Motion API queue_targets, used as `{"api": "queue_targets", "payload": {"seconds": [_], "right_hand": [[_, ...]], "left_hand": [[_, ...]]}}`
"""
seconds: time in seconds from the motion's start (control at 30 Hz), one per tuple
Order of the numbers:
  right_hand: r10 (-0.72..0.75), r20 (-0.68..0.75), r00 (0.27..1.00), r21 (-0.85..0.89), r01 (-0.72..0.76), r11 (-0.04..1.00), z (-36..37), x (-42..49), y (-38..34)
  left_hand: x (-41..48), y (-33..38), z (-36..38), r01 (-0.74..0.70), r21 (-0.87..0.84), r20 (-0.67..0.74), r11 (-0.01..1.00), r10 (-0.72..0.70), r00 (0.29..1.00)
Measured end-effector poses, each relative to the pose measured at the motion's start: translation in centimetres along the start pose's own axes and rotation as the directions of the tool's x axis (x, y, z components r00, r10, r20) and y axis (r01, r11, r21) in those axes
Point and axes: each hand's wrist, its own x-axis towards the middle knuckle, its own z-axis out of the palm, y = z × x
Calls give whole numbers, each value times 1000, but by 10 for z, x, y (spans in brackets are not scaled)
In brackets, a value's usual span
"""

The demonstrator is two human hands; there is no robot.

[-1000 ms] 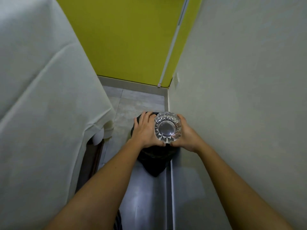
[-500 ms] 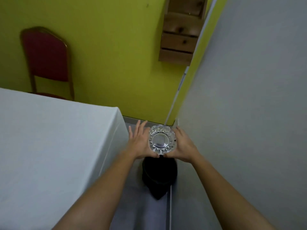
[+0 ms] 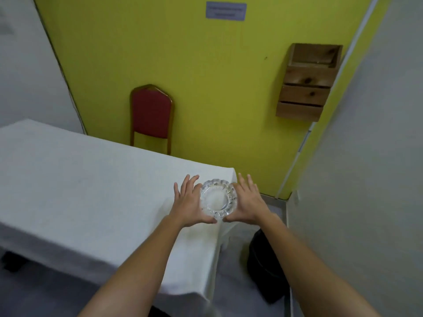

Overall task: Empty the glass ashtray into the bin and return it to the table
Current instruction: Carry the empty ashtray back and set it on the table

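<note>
Over the table (image 3: 80, 179) corner, left hand (image 3: 188, 205) and right hand (image 3: 248, 202) press the glass ashtray (image 3: 218, 199) between spread palms. Bin (image 3: 265, 271) sits at 5 o'clock.

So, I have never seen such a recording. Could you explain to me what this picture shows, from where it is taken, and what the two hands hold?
There is no machine here. A person wears one camera on the head, and it looks forward and down, so you see the person's own two bare arms reaching out from the bottom edge.

The left hand and the right hand press against the sides of a round glass ashtray, with fingers spread. The ashtray looks empty. It is above the right corner of a table covered with a white cloth; I cannot tell whether it already rests on the cloth.

On the floor at lower right stands a dark bin, partly hidden by the right arm. Behind the table stand a red chair and a yellow wall with a wooden box shelf.
</note>
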Motion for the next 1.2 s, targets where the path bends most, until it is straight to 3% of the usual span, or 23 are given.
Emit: {"api": "queue_targets", "payload": {"seconds": [0.27,0.53,0.9,1.2], "right_hand": [[-80,50,996,80,76,994,41,52,-169],[-178,78,981,118,168,979,71,96,-284],[-199,143,969,171,174,970,122,155,-347],[-97,166,981,272,49,961,178,234,-378]], "left_hand": [[-57,-155,-70,105,50,13,993,-106,994],[-96,-264,-116,219,96,9,971,-221,975],[-85,-356,-122,280,136,122,950,-296,947],[-18,-443,-115,240,193,240,951,-283,928]]}}
